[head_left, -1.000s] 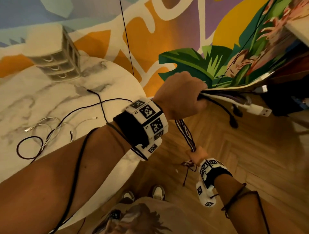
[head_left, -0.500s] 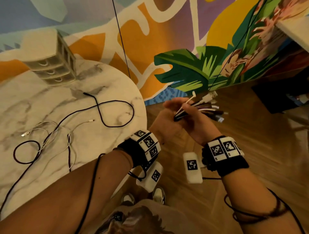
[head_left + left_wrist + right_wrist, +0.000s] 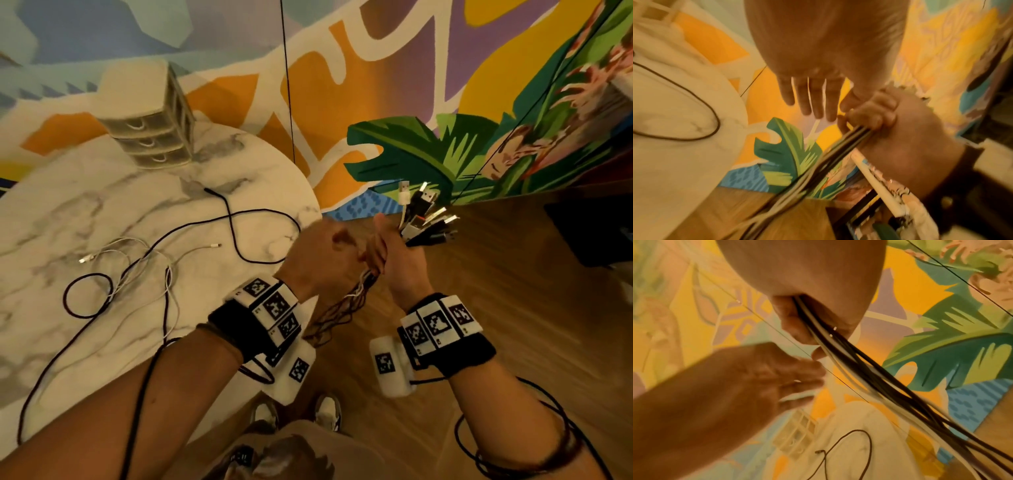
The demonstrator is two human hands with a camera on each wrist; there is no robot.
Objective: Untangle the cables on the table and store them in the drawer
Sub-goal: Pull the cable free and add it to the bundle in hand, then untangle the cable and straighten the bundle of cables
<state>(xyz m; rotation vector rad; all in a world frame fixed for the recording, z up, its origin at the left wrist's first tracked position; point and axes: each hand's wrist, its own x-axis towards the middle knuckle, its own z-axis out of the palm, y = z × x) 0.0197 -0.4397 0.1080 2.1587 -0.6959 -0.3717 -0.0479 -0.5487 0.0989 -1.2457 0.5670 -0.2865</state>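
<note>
Right hand [image 3: 399,260] fisted round cable bundle [image 3: 424,219], held off tabletop edge above wooden floor [image 3: 513,281]; plug ends fan out above fist, strands trail below. Left hand [image 3: 318,257] just beside it, fingers [image 3: 813,97] straight and spread, gripping nothing. On marble tabletop [image 3: 85,212]: black cable [image 3: 239,236] looping, white cable [image 3: 137,246] tangled with it. Farther back, small drawer unit [image 3: 150,130] on tabletop, drawers closed.
</note>
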